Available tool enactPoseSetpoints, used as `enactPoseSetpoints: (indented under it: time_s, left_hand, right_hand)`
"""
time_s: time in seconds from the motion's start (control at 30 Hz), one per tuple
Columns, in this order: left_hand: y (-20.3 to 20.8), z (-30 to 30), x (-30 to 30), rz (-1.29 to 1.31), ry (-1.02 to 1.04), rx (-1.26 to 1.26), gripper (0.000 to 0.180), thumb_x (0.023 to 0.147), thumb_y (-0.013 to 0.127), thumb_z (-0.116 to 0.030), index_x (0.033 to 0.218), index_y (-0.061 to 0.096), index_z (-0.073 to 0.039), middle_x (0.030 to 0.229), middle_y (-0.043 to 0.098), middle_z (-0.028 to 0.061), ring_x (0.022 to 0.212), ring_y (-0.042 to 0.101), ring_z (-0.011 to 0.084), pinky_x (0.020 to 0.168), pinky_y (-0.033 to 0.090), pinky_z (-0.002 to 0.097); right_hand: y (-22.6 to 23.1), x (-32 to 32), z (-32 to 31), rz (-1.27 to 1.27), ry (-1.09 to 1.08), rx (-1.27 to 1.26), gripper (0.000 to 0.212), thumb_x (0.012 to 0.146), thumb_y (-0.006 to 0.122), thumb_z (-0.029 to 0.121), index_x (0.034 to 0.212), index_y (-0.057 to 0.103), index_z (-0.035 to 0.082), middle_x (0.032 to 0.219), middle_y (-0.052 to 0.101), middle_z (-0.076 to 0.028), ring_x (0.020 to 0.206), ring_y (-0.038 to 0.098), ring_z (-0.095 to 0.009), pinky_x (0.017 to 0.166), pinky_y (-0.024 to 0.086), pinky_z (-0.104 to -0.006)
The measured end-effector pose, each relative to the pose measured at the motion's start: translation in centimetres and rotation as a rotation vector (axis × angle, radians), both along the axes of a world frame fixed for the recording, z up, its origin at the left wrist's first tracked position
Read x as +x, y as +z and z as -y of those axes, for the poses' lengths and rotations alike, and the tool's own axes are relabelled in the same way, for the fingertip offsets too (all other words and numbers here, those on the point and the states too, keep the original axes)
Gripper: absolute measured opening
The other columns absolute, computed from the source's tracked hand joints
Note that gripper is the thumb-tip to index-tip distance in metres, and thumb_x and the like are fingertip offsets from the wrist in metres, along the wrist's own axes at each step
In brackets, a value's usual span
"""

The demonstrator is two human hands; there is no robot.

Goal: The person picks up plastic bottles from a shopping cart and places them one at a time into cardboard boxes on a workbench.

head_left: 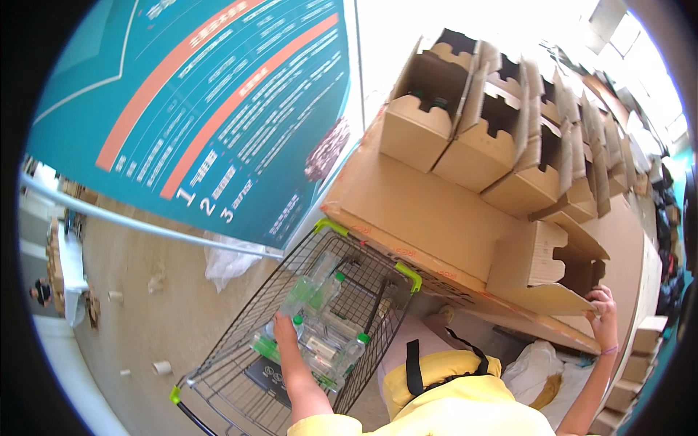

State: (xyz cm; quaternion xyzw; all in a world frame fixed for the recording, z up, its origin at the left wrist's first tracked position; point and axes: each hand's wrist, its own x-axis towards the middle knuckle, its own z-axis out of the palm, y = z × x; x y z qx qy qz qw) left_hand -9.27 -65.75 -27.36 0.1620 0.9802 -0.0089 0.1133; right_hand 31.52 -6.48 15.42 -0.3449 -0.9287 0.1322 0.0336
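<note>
Right hand steadies an open carton while the left reaches among bottles

The right hand has its fingers closed on the near edge of the front carton, apparently to keep the light cardboard from sliding; its mouth faces that hand. This carton rests on the near end of the cardboard worktop, apart from the rows of upright open cartons, which stand side by side, probably to save room. The left hand is down in the shopping cart, fingers partly curled beside a green-capped bottle; I cannot tell whether it has hold of it. Other clear bottles lie loosely around it, within the wire walls that presumably stop them rolling away
</note>
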Motion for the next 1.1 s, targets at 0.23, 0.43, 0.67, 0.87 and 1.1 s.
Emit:
enactPoseSetpoints:
  time_s: [0.23, 0.43, 0.67, 0.87, 1.1]
  left_hand:
    - [8.6, -0.5, 2.9, -0.038, 0.070, 0.208, 0.021, 0.085, 0.059, -0.004, 0.106, 0.059, 0.001, 0.112, 0.054, 0.0220, 0.106, 0.055, 0.0407, 0.085, 0.048, 0.0458]
    - [20.7, -6.2, 5.3, -0.228, 0.136, 0.637, 0.031, 0.079, 0.070, -0.005, 0.107, 0.058, 0.001, 0.103, 0.055, 0.0173, 0.097, 0.057, 0.0372, 0.081, 0.046, 0.0438]
    - [38.5, -21.0, 9.6, -0.501, -0.276, 0.938, 0.032, 0.090, 0.064, -0.023, 0.105, 0.056, 0.004, 0.103, 0.058, 0.0143, 0.093, 0.058, 0.0285, 0.080, 0.047, 0.0381]
    - [47.7, -34.0, 13.6, -0.647, -0.518, 1.346, 0.054, 0.092, 0.057, -0.048, 0.097, 0.056, 0.006, 0.092, 0.055, 0.0150, 0.085, 0.055, 0.0262, 0.075, 0.046, 0.0364]
    - [52.1, -48.7, 18.6, -0.194, -1.186, 0.911, 0.043, 0.082, 0.075, -0.033, 0.108, 0.061, -0.002, 0.100, 0.062, 0.0155, 0.085, 0.064, 0.0307, 0.072, 0.053, 0.0371]
  right_hand:
    - [-0.9, 0.7, 0.1, -0.070, 0.003, 0.001, 0.019, 0.056, 0.072, -0.005, 0.072, 0.063, -0.003, 0.095, 0.065, -0.010, 0.109, 0.054, -0.034, 0.092, 0.045, -0.0418]
    - [-0.4, 0.7, -0.6, -0.122, 0.077, -0.024, 0.015, 0.060, 0.074, -0.001, 0.072, 0.065, 0.000, 0.096, 0.066, -0.008, 0.108, 0.055, -0.031, 0.091, 0.047, -0.0398]
    - [-1.6, 1.7, -2.0, -0.195, 0.216, -0.006, 0.016, 0.064, 0.078, 0.012, 0.076, 0.071, 0.004, 0.094, 0.069, -0.004, 0.102, 0.058, -0.027, 0.090, 0.048, -0.0380]
    - [-2.7, 3.2, -1.0, -0.341, 0.205, 0.076, 0.016, 0.067, 0.076, 0.016, 0.073, 0.064, 0.007, 0.100, 0.064, -0.005, 0.110, 0.055, -0.029, 0.094, 0.044, -0.0442]
    - [-3.4, 4.8, -1.5, -0.459, 0.224, 0.080, 0.015, 0.068, 0.076, 0.017, 0.070, 0.064, 0.008, 0.101, 0.062, -0.004, 0.111, 0.054, -0.029, 0.095, 0.044, -0.0443]
